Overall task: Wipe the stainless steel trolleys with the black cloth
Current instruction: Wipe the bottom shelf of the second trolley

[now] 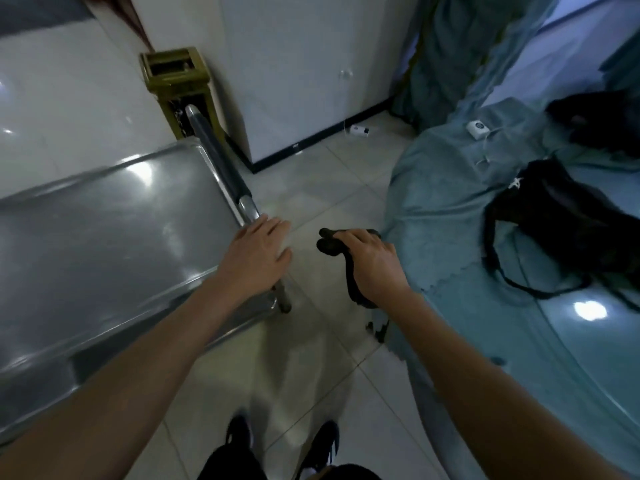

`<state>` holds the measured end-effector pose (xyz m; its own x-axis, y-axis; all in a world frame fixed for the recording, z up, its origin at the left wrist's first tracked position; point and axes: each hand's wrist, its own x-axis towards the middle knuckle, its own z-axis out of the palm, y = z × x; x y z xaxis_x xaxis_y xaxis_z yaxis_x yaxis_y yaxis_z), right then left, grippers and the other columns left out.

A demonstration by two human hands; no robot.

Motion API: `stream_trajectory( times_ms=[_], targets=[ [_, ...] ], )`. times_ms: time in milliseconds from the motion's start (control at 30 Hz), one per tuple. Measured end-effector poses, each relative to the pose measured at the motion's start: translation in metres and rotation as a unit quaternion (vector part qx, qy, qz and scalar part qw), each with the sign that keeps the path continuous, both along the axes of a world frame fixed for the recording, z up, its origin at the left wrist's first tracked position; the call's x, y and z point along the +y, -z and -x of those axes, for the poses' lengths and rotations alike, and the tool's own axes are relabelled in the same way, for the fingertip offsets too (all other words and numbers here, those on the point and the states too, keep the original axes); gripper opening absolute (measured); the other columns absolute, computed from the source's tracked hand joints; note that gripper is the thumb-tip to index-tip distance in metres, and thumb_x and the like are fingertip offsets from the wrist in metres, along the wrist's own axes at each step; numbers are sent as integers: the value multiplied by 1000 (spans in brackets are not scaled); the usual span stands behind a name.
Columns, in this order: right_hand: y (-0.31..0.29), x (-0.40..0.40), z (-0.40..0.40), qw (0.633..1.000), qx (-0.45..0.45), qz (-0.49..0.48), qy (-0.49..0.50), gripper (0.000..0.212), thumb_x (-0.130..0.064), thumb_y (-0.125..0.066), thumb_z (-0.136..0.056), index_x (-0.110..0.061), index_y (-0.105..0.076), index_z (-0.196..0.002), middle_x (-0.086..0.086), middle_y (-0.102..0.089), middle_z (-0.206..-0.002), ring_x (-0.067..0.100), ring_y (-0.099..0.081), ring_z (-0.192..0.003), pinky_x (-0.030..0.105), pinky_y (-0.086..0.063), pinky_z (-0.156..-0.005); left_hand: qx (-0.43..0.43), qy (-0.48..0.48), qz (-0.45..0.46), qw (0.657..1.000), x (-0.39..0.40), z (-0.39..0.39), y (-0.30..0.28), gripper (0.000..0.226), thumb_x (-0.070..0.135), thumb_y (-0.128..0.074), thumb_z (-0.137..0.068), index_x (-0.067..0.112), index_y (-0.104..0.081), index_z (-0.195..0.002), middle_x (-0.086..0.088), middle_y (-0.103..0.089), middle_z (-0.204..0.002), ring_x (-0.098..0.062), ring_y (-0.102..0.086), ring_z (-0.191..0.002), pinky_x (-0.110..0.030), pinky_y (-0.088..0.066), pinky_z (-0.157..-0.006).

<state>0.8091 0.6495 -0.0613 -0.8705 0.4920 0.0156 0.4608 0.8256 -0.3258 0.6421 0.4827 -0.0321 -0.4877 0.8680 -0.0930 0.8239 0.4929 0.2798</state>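
A stainless steel trolley [114,223] fills the left of the view, its flat top shiny. Along its right end runs a push handle [221,161] with a dark grip. My left hand [258,254] lies on the near end of that handle with fingers straight. My right hand [374,265] hovers to the right over the floor and grips a bunched black cloth [332,242]; part of the cloth hangs below my palm.
A brass-coloured bin [176,84] stands behind the trolley by a white wall. A table with a teal cover [450,202] sits at right, with black bags [554,223] and a small white device [478,128] on it. My shoes [284,441] are on the tiled floor.
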Motion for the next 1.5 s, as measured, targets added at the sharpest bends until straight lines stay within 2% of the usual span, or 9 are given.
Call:
stream_trajectory(
  times_ms=[233,533,700,867,1067,1233,1500],
  targets=[
    [-20,61,66,1000,3,-16,-12,59,2,-49,-90,-27,-49,-141,-1,-52,-140,30,-51,-124,44,-38,-92,-8,-14,-8,1000,54,54,-7,56,44,-36,-103,22,-26,-153,0,-26,-160,-21,-13,-150,-45,-17,-121],
    [-49,129,176,997,-18,-53,-47,60,3,-48,-92,-29,-46,-143,-1,-49,-144,28,-50,-124,44,-38,-103,-11,-40,-9,999,108,167,-13,57,46,-35,-103,21,-26,-153,-2,-27,-159,-23,-16,-149,-46,-16,-121],
    [-56,155,236,996,-12,-61,-59,62,3,-49,-91,-29,-45,-144,-1,-48,-144,27,-49,-124,43,-39,-102,-6,-47,7,999,136,216,-17,57,48,-34,-102,22,-28,-152,0,-31,-158,-22,-20,-148,-46,-18,-120],
    [-43,191,305,994,-14,-59,-89,63,2,-50,-91,-31,-43,-145,-2,-48,-144,26,-48,-127,44,-38,-102,7,-77,-1,997,167,267,-13,55,47,-36,-101,21,-33,-150,0,-38,-154,-21,-27,-145,-45,-23,-119],
    [-18,242,405,982,-35,-43,-179,63,0,-55,-90,-29,-42,-145,0,-48,-143,27,-49,-127,46,-39,-104,4,-151,23,988,203,325,-1,53,45,-39,-101,21,-36,-148,-1,-41,-151,-21,-32,-143,-47,-28,-117],
    [2,283,485,968,-21,-16,-249,61,1,-54,-90,-27,-45,-144,1,-51,-141,27,-52,-123,47,-43,-99,0,-228,68,971,238,371,8,52,43,-40,-101,21,-37,-147,0,-43,-150,-22,-33,-142,-47,-29,-116],
    [18,343,568,943,-13,-19,-332,60,1,-55,-90,-26,-47,-142,2,-55,-137,28,-56,-116,46,-48,-91,-2,-298,81,951,280,421,13,51,41,-39,-102,18,-37,-147,-3,-43,-149,-22,-35,-140,-43,-30,-113]
  ],
)
